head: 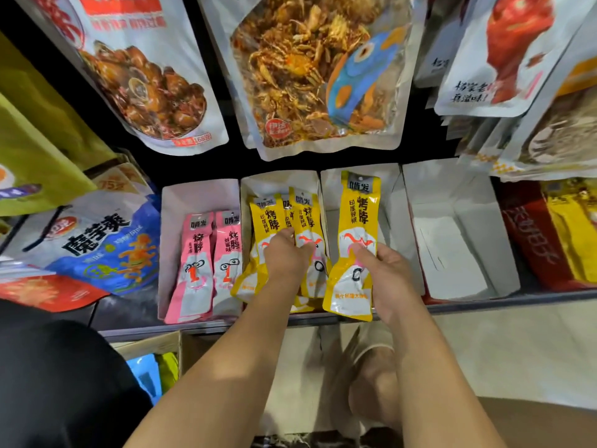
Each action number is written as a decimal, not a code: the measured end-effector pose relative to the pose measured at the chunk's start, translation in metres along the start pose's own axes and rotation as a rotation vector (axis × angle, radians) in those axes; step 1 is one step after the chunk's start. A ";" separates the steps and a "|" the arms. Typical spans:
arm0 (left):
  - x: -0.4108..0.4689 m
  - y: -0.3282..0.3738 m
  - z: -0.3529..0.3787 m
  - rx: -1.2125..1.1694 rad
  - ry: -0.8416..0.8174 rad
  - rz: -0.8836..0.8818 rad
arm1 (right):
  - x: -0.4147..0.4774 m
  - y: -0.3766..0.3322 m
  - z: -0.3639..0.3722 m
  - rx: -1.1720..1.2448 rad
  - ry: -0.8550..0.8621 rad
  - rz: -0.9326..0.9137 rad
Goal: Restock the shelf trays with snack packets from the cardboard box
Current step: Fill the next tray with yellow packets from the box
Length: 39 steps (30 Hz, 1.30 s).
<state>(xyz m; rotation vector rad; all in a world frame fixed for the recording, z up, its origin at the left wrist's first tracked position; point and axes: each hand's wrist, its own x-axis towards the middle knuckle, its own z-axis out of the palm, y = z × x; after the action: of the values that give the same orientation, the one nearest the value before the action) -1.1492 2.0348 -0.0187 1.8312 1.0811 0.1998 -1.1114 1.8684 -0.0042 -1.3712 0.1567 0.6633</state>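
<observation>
Several white shelf trays stand side by side at mid-height. Pink snack packets [206,263] stand in the left tray [171,202]. Yellow snack packets [268,221] fill the middle tray [277,179], and my left hand [286,253] rests on them, fingers curled over the stack. My right hand [384,270] grips one yellow packet [357,227] by its lower half, upright over the third tray [392,189]. The fourth tray [468,227] holds no packets. A corner of the cardboard box [151,345] shows at lower left with blue and green packets inside.
Big snack bags [319,76] hang above the trays. A blue bag [106,247] and red bag [48,292] lie left of them, red and yellow packs [549,234] to the right. The shelf edge [484,302] runs in front; my foot [371,376] is below on the floor.
</observation>
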 end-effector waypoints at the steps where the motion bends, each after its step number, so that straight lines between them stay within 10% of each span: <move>1: 0.000 0.000 -0.002 0.041 -0.012 0.006 | 0.000 0.000 0.003 -0.007 0.002 0.001; 8: 0.001 -0.003 -0.014 0.124 -0.009 0.081 | -0.001 -0.006 0.026 -0.111 0.001 -0.040; 15: 0.012 -0.030 -0.063 0.236 0.368 0.043 | 0.001 -0.007 0.051 -0.197 -0.013 -0.091; 39: 0.045 -0.081 -0.080 0.020 0.148 -0.190 | 0.035 0.041 0.151 -0.947 0.158 -0.171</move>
<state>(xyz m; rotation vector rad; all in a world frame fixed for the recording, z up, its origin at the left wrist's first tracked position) -1.2144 2.1314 -0.0556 1.7407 1.3567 0.2145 -1.1456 2.0242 -0.0225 -2.3171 -0.1800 0.4898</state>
